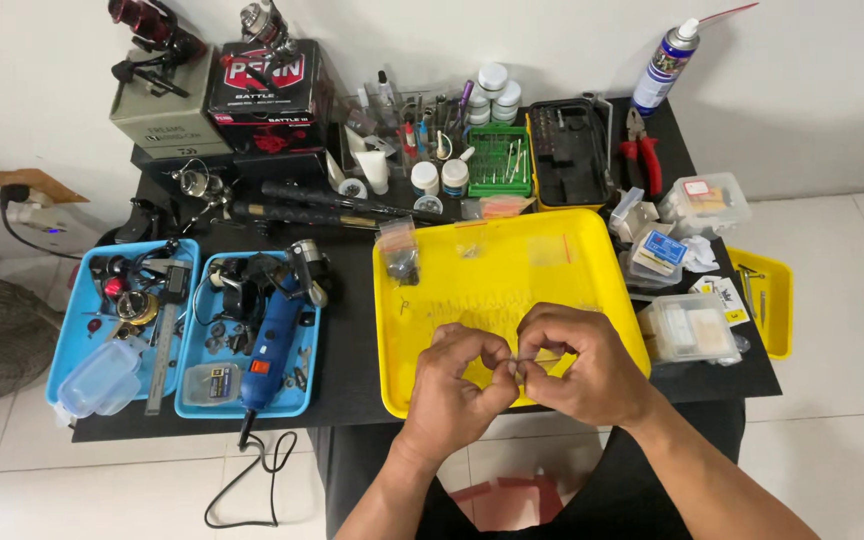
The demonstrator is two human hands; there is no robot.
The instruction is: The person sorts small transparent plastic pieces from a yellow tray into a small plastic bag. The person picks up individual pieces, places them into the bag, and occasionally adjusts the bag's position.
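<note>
My left hand (457, 385) and my right hand (582, 365) meet over the near edge of a yellow tray (552, 250). Their fingertips pinch a tiny thin part between them; it is too small to identify. A small clear bag of dark parts (399, 250) lies at the tray's far left corner. Several faint small bits lie on the tray floor beyond my fingers.
On the black table (347, 340), two blue trays (87, 300) (252, 405) at the left hold reel parts and a blue rotary tool (270, 345). Clear plastic boxes (690, 328) and a small yellow tray (774, 290) stand at right. Boxes, fishing reels, jars, red pliers (642, 155) and a spray can (664, 62) line the back.
</note>
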